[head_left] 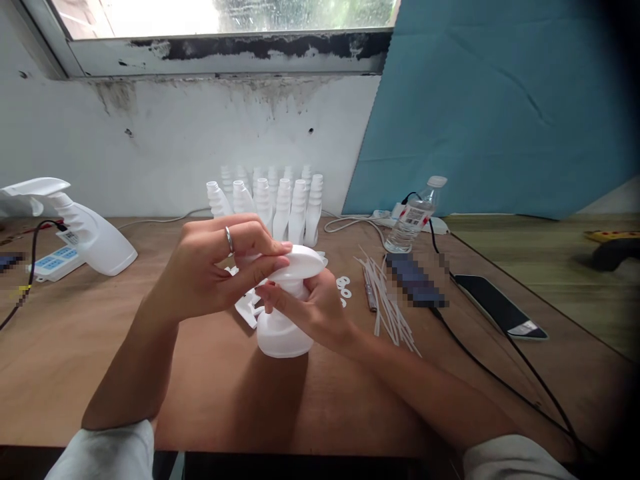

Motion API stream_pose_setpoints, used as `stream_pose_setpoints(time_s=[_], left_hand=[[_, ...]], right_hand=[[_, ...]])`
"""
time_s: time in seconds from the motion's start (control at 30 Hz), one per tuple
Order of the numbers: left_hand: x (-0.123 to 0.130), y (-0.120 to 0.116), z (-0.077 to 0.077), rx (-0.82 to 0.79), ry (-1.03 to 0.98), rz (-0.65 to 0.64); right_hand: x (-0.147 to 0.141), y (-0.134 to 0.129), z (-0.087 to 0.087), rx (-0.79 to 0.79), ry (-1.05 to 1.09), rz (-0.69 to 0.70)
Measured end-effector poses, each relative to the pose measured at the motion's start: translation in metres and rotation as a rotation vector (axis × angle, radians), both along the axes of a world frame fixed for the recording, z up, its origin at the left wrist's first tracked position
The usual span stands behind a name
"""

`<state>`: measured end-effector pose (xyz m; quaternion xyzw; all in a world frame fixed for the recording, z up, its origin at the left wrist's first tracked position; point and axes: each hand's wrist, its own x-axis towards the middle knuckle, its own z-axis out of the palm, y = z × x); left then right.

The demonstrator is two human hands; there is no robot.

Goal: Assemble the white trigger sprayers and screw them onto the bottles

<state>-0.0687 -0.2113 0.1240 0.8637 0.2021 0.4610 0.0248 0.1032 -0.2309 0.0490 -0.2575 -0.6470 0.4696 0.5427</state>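
Observation:
Upright on the brown table stands a white plastic spray bottle (284, 335) with a white trigger spray head (303, 261) at its top. My left hand (227, 267), with a ring on one finger, pinches the near left end of the spray head between thumb and fingers. Around the bottle's neck, just below the head, my right hand (320, 308) is closed. My fingers hide most of the neck and the trigger. Behind my left hand, partly covered, lie loose white trigger heads (247, 309). Several small white ring washers (344, 287) lie right of my right hand.
Several open white bottles (283, 207) stand in rows by the wall. Thin white tubes (387, 300), a clear water bottle (413, 217), a phone (416, 279), a black flat device (500, 307) and cables lie right. An assembled spray bottle (97, 233) leans left over a power strip (57, 262).

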Motion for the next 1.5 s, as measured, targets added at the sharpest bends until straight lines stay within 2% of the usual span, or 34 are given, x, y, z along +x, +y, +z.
stream_pose_setpoints(time_s=[0.17,0.3,0.5,0.7,0.77,0.9,1.0,1.13,1.2,1.33,1.5], left_hand=[[0.000,0.000,0.001,-0.008,0.002,0.002],[0.001,-0.001,0.001,-0.003,0.001,0.006],[0.001,-0.001,0.002,-0.004,0.000,0.021],[0.002,-0.001,0.001,-0.015,-0.016,0.000],[0.002,0.000,0.001,-0.027,-0.022,0.008],[-0.001,0.002,0.004,-0.070,-0.003,0.013],[-0.010,0.005,0.007,-0.119,-0.094,0.003],[-0.024,0.004,0.013,-0.123,-0.236,0.118],[-0.028,0.002,0.017,-0.115,-0.268,0.168],[-0.030,0.000,0.021,-0.077,-0.322,0.172],[-0.029,0.003,0.014,-0.118,-0.285,0.177]], right_hand=[[0.001,0.000,0.000,0.044,0.059,0.128],[0.001,0.000,-0.002,-0.013,0.057,0.042],[0.005,0.002,-0.003,0.033,0.110,0.220],[-0.002,0.000,-0.005,0.049,0.106,0.080],[-0.003,0.002,-0.005,0.033,0.123,0.075],[0.008,0.010,0.005,-0.086,0.067,0.231],[0.021,0.015,0.019,-0.214,-0.106,0.354],[0.035,0.015,0.032,-0.300,-0.278,0.461],[0.037,0.014,0.035,-0.261,-0.255,0.425],[0.039,0.015,0.037,-0.157,-0.174,0.220],[0.038,0.010,0.039,-0.162,-0.214,0.147]])
